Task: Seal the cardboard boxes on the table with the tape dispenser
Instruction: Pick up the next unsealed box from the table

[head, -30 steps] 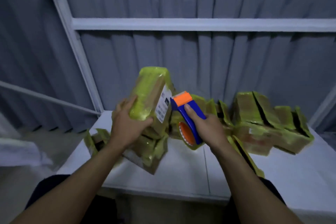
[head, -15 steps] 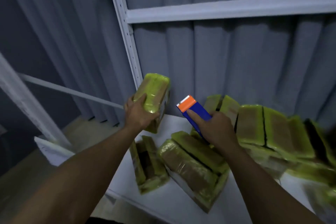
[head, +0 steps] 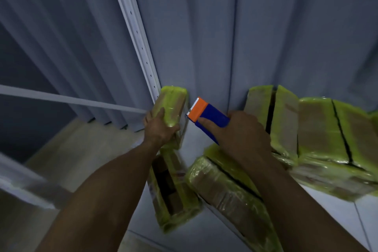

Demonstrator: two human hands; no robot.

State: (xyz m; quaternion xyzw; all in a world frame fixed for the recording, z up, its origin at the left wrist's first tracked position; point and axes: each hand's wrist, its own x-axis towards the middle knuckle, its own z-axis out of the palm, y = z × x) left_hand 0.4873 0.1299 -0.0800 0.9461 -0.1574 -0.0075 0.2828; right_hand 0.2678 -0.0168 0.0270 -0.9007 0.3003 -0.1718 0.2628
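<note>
My left hand [head: 158, 129] grips a small cardboard box [head: 172, 102] edged with yellow-green tape, held upright above the table's left end. My right hand [head: 243, 135] holds a blue tape dispenser [head: 212, 120] with an orange toothed head [head: 197, 108]; that head sits close to the held box's right side. Below my hands lie two boxes with dark open seams, one on the left [head: 173, 194] and one in the middle [head: 231, 192]. Further boxes [head: 319, 135] are piled at the right.
The white table [head: 196, 233] ends just left of the lower boxes, with pale floor [head: 67, 161] beyond it. A white perforated upright [head: 137, 35] and a slanted white bar [head: 67, 99] stand in front of grey curtains at the back.
The view has swung left and closer. My left hand has carried the box towards the table's left end near the upright, and the dispenser has stayed beside it, its head now close to the box.
</note>
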